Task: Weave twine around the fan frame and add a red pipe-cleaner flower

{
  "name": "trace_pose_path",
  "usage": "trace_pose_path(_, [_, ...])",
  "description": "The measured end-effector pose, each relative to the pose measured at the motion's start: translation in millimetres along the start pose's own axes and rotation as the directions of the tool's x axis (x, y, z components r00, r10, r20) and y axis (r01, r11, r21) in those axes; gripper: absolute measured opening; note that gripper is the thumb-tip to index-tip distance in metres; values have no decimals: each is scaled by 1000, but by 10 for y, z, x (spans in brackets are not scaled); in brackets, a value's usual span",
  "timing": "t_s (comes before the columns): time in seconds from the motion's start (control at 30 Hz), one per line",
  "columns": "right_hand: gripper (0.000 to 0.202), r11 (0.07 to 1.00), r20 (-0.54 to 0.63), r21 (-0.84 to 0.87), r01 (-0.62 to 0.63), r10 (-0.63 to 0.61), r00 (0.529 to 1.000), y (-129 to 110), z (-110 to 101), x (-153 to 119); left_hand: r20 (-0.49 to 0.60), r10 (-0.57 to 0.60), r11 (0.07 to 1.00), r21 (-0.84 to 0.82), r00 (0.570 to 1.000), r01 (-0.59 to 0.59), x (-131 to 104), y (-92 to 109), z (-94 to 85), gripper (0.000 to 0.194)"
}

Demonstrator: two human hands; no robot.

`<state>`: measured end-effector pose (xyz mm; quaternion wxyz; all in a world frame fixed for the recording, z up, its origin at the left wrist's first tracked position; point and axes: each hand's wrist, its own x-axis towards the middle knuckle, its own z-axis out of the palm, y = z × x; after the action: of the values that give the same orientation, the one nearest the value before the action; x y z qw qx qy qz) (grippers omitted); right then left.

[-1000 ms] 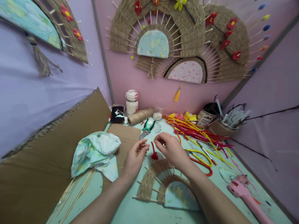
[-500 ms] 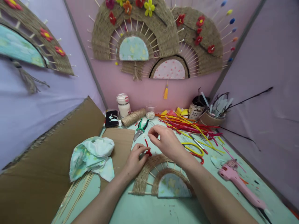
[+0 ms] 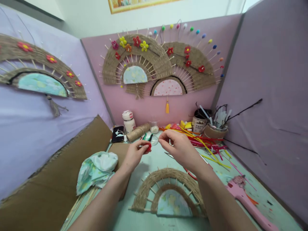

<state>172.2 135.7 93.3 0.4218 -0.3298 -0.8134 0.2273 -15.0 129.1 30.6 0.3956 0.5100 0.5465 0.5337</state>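
Note:
Between the thumb and fingers of my left hand (image 3: 136, 153) is a small bent red pipe cleaner (image 3: 148, 147), lifted above the table. To its right, my right hand (image 3: 176, 142) is pinched at the fingertips; whatever it holds is too small to make out. Behind the fingertips lie a clear round lid (image 3: 154, 140) and green-handled pruning shears (image 3: 144, 137), mostly covered by my left hand. Nearer me, below both hands, a half-round twine-woven fan (image 3: 166, 175) with a flowered cloth centre lies flat, its right edge behind my right forearm.
Red, yellow and pink pipe cleaners (image 3: 204, 142) are heaped at the back right, near a pot of glue sticks (image 3: 215, 131). A pink glue gun (image 3: 250, 205) lies right. Crumpled cloth (image 3: 97, 170) and a cardboard sheet (image 3: 60, 179) are left; a twine roll (image 3: 138, 132) lies behind.
My left hand has raised the red pipe cleaner away from the woven fan. My right hand stays pinched beside it. The view has tilted up, showing more wall.

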Motion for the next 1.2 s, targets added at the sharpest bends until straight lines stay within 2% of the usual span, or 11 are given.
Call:
trace_pose_path(0.1, [11, 998, 4, 60, 23, -24, 1000, 36, -103, 5, -6, 118, 992, -38, 993, -118, 58, 311, 109, 26])
trace_pose_path(0.2, [12, 991, 15, 104, 79, -81, 997, 53, -179, 3, 13, 220, 975, 35, 975, -221, 55, 483, 210, 19])
trace_pose_path(0.3, [11, 989, 52, 109, 97, -103, 993, 34, -216, -10, 17, 297, 949, 108, 955, -297, 2, 525, 251, 11])
trace_pose_path(0.5, [10, 986, 128, 88, 143, -154, 980, -32, -156, -25, -22, 357, 913, 219, 934, -344, -125, 506, 190, 11])
trace_pose_path(0.57, [10, 983, 140, 86, 163, -174, 975, -44, -116, -19, -32, 348, 916, 224, 937, -333, -140, 522, 166, 9])
trace_pose_path(0.73, [10, 979, 103, 23, 201, -202, 974, -40, -64, -4, -40, 248, 967, 68, 968, -245, -132, 554, 94, 10])
trace_pose_path(0.87, [9, 968, 70, -42, 246, -243, 968, -40, -55, -11, -24, 309, 935, 192, 951, -299, -152, 560, 36, 10])
trace_pose_path(1.0, [10, 959, 128, -22, 283, -278, 952, -65, -36, -20, 11, 369, 893, 275, 930, -357, -199, 597, 29, 11])
trace_pose_path(1.2, [10, 957, 147, 20, 290, -290, 946, -76, -51, -19, 40, 200, 976, 83, 979, -203, -229, 642, 65, 10])
